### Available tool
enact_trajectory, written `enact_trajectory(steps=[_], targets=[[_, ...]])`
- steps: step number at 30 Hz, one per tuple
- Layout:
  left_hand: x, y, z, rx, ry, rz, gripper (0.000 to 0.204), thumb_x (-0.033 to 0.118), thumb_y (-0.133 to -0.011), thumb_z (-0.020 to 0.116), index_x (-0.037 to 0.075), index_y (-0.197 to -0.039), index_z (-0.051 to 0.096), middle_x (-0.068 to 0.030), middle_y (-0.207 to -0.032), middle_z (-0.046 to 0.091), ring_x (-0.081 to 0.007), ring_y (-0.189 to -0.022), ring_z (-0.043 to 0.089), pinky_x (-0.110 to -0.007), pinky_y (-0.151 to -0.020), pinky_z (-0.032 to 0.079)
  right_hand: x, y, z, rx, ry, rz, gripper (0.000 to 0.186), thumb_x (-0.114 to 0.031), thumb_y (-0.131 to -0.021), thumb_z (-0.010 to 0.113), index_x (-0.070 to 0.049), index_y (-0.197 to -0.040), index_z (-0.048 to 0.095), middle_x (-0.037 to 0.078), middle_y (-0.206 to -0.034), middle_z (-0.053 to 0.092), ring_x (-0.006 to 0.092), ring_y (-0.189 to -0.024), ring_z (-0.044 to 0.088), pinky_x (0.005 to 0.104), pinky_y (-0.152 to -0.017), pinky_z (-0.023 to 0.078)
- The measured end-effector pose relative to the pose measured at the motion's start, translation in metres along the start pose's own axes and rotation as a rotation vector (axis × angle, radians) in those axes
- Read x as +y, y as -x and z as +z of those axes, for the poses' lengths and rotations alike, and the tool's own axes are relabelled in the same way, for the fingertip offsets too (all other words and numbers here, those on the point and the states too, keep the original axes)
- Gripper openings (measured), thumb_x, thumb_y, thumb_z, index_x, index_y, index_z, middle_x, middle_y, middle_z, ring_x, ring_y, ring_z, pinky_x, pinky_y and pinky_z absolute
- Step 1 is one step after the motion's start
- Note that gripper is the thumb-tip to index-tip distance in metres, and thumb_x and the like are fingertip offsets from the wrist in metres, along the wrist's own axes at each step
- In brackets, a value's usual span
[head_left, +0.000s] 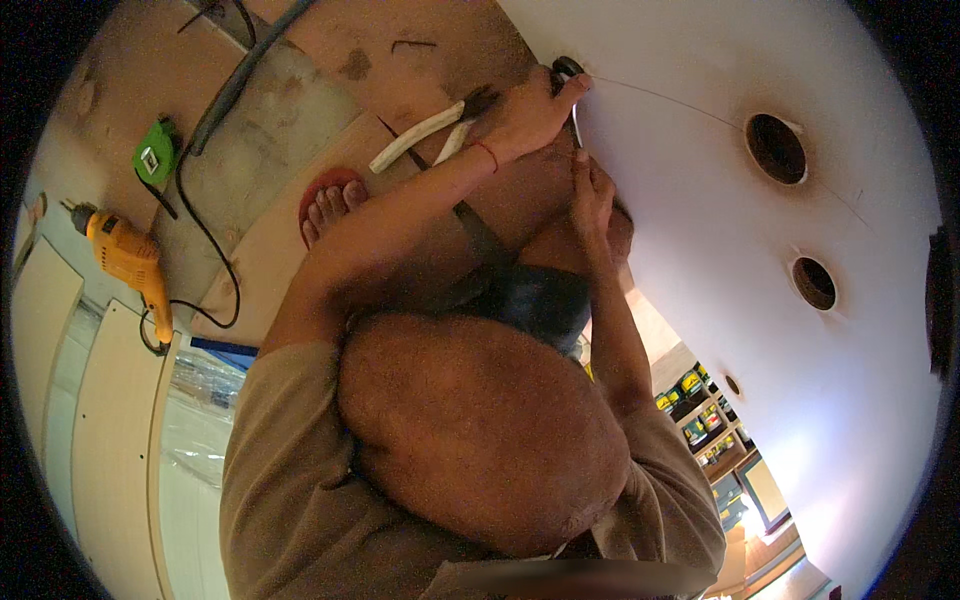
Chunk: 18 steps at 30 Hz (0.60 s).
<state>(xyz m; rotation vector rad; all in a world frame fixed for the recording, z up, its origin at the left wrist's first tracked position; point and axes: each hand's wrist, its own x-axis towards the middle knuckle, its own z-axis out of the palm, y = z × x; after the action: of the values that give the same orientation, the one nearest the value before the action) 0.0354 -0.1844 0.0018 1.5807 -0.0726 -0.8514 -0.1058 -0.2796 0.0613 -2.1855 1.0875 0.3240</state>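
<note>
1. Currently, both hands meet at the near edge of a large white panel pierced with round holes, the largest browned around its rim.
2. Along that edge runs a narrow pale strip, between the hands, with a rounded black object at its upper end.
3. As for risk, the strip could slip out of line if either hand shifted, since only the fingers appear to steady it. The two pale-handled tools lie close to the left wrist and could be knocked by a sweep of that arm. A drill trails its cord across the floor, where a moving foot might snag it; a green tape measure sits near.
4. The left arm reaches diagonally up and across; the left hand bends over beside the black object, its grip hidden, so I cannot tell how firmly it holds.
5. The right forearm rises steeply; the right hand is narrowed, fingertips closed on the strip's lower end.
</note>
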Motion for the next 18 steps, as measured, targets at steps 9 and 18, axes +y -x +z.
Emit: enact_trajectory(steps=[9, 18], targets=[[-0.002, -0.011, -0.003, 0.032, 0.041, 0.055, 0.069, 0.061, -0.095, 0.052, -0.006, -0.112, 0.060, -0.0270, -0.101, 0.068, -0.0426, -0.100, 0.066, -0.048, -0.090, 0.049, 0.009, -0.011, 0.005, 0.042, -0.048, -0.081, 0.050, -0.040, -0.101, 0.049, 0.002, -0.124, 0.064, 0.025, -0.127, 0.063, 0.0431, -0.124, 0.054, 0.0460, -0.107, 0.039], [-0.010, -0.011, -0.008, -0.045, 0.085, 0.134, 0.076, 0.062, -0.095, 0.049, -0.011, -0.113, 0.052, -0.0358, -0.103, 0.064, -0.0528, -0.104, 0.061, -0.052, -0.090, 0.048, -0.004, -0.011, 0.015, -0.024, -0.014, 0.026, 0.051, -0.043, -0.101, 0.052, 0.004, -0.118, 0.066, 0.024, -0.108, 0.071, 0.0344, -0.103, 0.065, 0.0437, -0.096, 0.047]])
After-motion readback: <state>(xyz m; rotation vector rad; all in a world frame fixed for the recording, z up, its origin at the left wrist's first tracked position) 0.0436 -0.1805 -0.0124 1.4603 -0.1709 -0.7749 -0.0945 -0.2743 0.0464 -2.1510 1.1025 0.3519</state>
